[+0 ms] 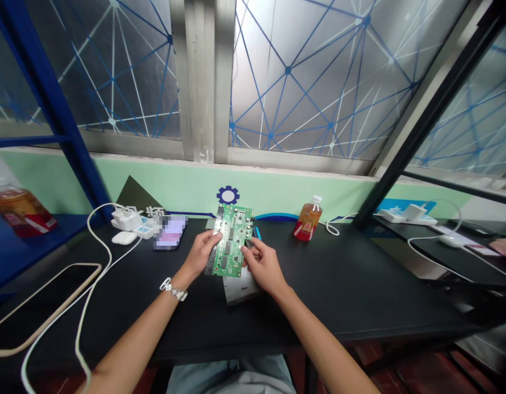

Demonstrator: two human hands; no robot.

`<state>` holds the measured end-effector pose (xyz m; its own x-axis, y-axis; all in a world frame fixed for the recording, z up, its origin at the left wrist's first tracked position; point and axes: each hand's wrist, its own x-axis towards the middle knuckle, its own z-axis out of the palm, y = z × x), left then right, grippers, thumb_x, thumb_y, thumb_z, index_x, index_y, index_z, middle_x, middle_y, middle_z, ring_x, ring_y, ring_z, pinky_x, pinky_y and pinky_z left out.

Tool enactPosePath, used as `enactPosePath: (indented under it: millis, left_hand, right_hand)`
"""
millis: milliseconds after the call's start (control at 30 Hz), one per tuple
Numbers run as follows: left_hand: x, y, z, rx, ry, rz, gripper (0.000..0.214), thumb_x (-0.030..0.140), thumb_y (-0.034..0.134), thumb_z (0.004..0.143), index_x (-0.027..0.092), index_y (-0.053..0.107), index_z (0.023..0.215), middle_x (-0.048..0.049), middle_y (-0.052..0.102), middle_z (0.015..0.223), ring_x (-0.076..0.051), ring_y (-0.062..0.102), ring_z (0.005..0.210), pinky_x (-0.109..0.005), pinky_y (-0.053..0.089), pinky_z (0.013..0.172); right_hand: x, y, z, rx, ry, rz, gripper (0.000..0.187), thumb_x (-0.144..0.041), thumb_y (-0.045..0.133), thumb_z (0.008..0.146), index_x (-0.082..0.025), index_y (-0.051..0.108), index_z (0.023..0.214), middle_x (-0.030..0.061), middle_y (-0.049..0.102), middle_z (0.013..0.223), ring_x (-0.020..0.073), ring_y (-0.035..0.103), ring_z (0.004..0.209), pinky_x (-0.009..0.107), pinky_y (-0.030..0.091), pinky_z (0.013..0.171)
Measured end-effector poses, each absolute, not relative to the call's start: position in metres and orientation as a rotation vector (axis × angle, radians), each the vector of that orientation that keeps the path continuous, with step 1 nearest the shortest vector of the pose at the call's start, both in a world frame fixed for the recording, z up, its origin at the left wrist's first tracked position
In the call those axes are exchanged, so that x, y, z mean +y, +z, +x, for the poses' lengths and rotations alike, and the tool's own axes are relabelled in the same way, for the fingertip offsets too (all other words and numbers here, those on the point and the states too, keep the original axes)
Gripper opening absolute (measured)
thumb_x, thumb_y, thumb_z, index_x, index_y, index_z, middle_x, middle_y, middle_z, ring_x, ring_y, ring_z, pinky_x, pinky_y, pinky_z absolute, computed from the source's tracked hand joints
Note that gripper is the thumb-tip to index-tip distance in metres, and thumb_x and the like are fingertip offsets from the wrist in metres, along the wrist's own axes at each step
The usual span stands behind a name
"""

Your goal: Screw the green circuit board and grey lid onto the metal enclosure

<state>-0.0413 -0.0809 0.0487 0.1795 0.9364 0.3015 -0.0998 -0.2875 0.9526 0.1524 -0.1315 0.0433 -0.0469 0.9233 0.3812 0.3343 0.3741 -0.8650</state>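
Note:
A green circuit board is held tilted up above the black table, near its middle. My left hand grips the board's left edge, fingers curled round it; a watch sits on that wrist. My right hand pinches the board's right edge between thumb and fingers. Under the board lies a grey metal casing, partly hidden by my hands. A blue-handled tool pokes out just behind the board's right side.
A bottle of orange drink stands at the back right. White chargers and an earbud case sit back left, beside a blurred phone screen. A white cable loops over the left. Another person's hand shows far right.

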Motion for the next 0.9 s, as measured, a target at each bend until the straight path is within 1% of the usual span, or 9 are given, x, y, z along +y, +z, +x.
enactPosePath:
  millis: [67,167,267,400,500,567,633,733,900]
  left_hand:
    - [-0.083,0.048,-0.039,0.833,1.325,1.430,0.037,0.051,0.067,0.082,0.015,0.063,0.077,0.0001,0.060,0.069,-0.014,0.053,0.063,-0.024,0.041,0.060]
    - [-0.086,0.046,-0.035,0.823,1.335,1.470,0.036,0.050,0.065,0.085,0.015,0.060,0.076,0.0009,0.057,0.067,-0.013,0.049,0.061,-0.023,0.038,0.057]
    - [-0.089,0.042,-0.029,0.845,1.333,1.580,0.037,0.049,0.062,0.088,0.016,0.057,0.073,0.0024,0.050,0.064,-0.011,0.043,0.058,-0.023,0.033,0.055]
    - [-0.092,0.037,-0.022,0.869,1.326,1.759,0.038,0.046,0.059,0.092,0.016,0.051,0.071,0.0037,0.042,0.064,-0.010,0.037,0.058,-0.023,0.029,0.055]
    - [-0.095,0.036,-0.021,0.823,1.284,1.837,0.038,0.045,0.059,0.093,0.017,0.048,0.070,0.0041,0.039,0.064,-0.010,0.035,0.058,-0.024,0.028,0.054]
    - [-0.098,0.037,-0.022,0.758,1.234,1.822,0.039,0.047,0.055,0.095,0.018,0.045,0.070,0.0046,0.039,0.062,-0.010,0.035,0.055,-0.024,0.027,0.053]
    - [-0.099,0.039,-0.024,0.702,1.197,1.784,0.041,0.047,0.047,0.098,0.019,0.043,0.069,0.0045,0.040,0.060,-0.010,0.036,0.052,-0.025,0.028,0.052]
    - [-0.100,0.042,-0.026,0.683,1.202,1.751,0.043,0.044,0.040,0.101,0.019,0.043,0.067,0.0034,0.042,0.057,-0.011,0.039,0.052,-0.027,0.031,0.054]
    - [-0.099,0.044,-0.026,0.748,1.243,1.753,0.046,0.043,0.039,0.101,0.018,0.047,0.063,0.0028,0.042,0.052,-0.012,0.040,0.051,-0.027,0.032,0.056]
  right_hand:
    - [-0.130,0.042,0.154,-1.568,0.640,-1.214,0.029,-0.041,0.059,0.091,-0.017,0.064,0.107,-0.0032,0.059,0.058,0.0130,0.053,0.052,0.024,0.041,0.056]
    - [-0.130,0.042,0.154,-1.512,0.518,-1.261,0.021,-0.040,0.060,0.090,-0.019,0.060,0.091,-0.0045,0.053,0.059,0.0122,0.049,0.053,0.023,0.038,0.055]
    - [-0.133,0.041,0.148,-1.618,0.450,-1.244,0.021,-0.038,0.060,0.090,-0.020,0.059,0.079,-0.0023,0.056,0.065,0.0126,0.049,0.059,0.024,0.037,0.058]
    - [-0.136,0.040,0.140,-1.749,0.435,-1.221,0.015,-0.033,0.062,0.088,-0.020,0.061,0.080,-0.0001,0.060,0.073,0.0140,0.051,0.068,0.025,0.037,0.063]
    - [-0.135,0.038,0.138,-1.745,0.499,-1.213,0.014,-0.030,0.061,0.088,-0.019,0.059,0.080,-0.0006,0.059,0.072,0.0136,0.050,0.067,0.024,0.036,0.061]
    - [-0.134,0.037,0.139,-1.732,0.554,-1.191,0.014,-0.029,0.059,0.089,-0.019,0.059,0.080,-0.0008,0.057,0.071,0.0132,0.049,0.065,0.024,0.036,0.060]
    - [-0.134,0.036,0.140,-1.725,0.611,-1.154,0.014,-0.029,0.057,0.090,-0.019,0.059,0.081,-0.0010,0.055,0.071,0.0129,0.048,0.065,0.023,0.036,0.060]
    - [-0.134,0.035,0.141,-1.720,0.682,-1.111,0.016,-0.030,0.056,0.092,-0.018,0.060,0.083,-0.0014,0.053,0.070,0.0126,0.047,0.064,0.023,0.037,0.060]
    - [-0.133,0.032,0.141,-1.692,0.865,-1.045,0.021,-0.037,0.054,0.094,-0.019,0.059,0.085,-0.0012,0.052,0.073,0.0124,0.046,0.064,0.023,0.037,0.057]
